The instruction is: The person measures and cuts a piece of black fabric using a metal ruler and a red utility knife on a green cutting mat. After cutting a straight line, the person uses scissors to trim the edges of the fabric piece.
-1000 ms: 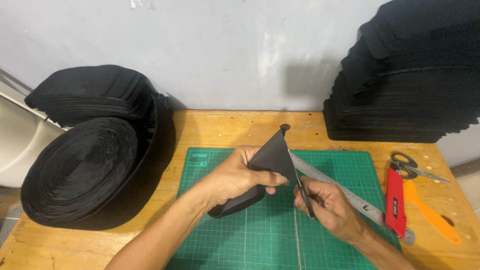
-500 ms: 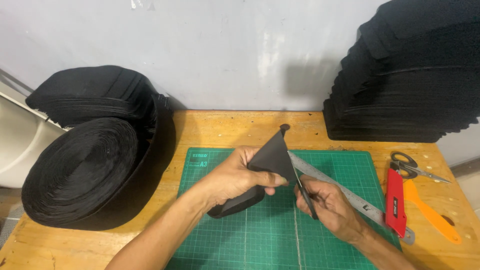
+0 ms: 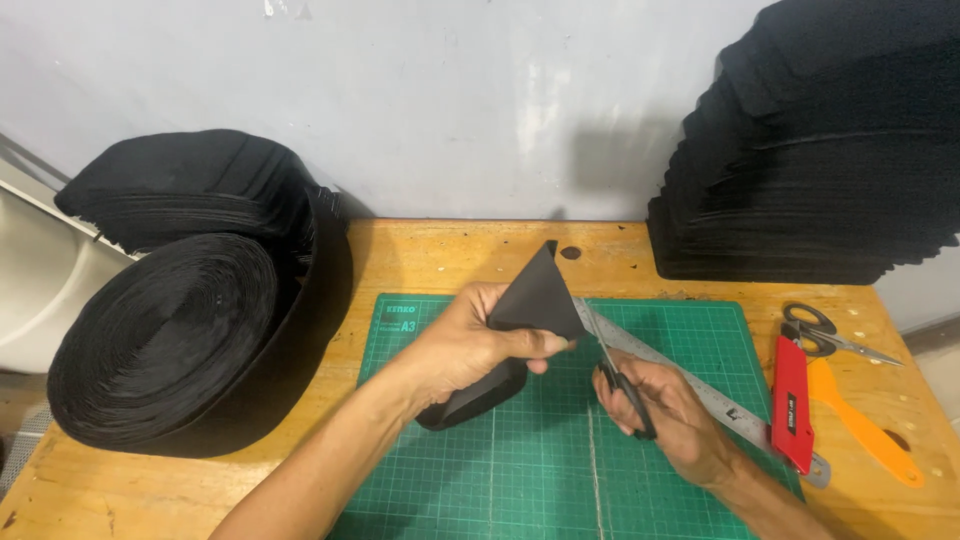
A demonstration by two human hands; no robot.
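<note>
left hand pinching a folded black strap piece up over the green cutting mat, right hand just beside it, closed round small black scissors whose blades meet the strap's right edge, steel ruler lying underneath on the counter

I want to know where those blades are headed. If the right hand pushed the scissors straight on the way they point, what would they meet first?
The right hand aims the black-handled scissors up and slightly left, so they would probably first meet the folded black strap piece held by the left hand. Depth is unclear.
</note>
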